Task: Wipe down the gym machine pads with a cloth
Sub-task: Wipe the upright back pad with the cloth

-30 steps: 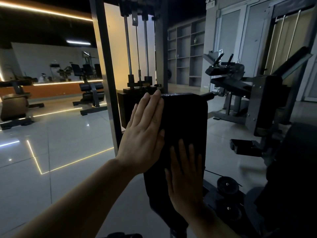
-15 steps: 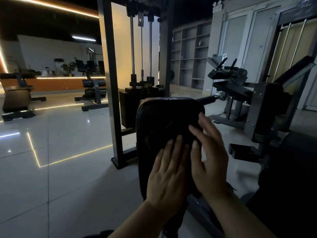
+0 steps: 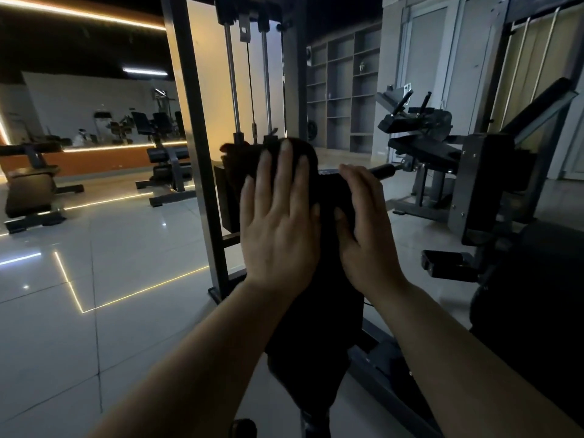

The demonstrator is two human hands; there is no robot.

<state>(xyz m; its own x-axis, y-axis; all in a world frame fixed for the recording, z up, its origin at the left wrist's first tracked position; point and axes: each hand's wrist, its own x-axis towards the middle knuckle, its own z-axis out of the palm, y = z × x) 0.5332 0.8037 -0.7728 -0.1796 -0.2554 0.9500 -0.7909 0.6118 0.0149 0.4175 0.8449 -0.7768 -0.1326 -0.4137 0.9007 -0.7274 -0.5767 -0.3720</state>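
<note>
A black upright machine pad (image 3: 316, 317) stands right in front of me. A dark cloth (image 3: 245, 164) lies bunched over its top left corner. My left hand (image 3: 278, 222) presses flat on the cloth, fingers straight and pointing up. My right hand (image 3: 363, 222) holds the pad's top right edge, its fingers curled over the top and its thumb on the pad's face. Both hands hide most of the pad's upper half.
A weight stack frame (image 3: 202, 159) rises just behind the pad on the left. Another dark machine (image 3: 480, 191) stands to the right, and a black padded seat (image 3: 537, 311) is close at the lower right. Benches (image 3: 167, 159) sit far left on the glossy tiled floor (image 3: 79, 311).
My left hand slid up with the cloth from the pad's middle to its top. My right hand moved from the pad's right side to grip the top edge.
</note>
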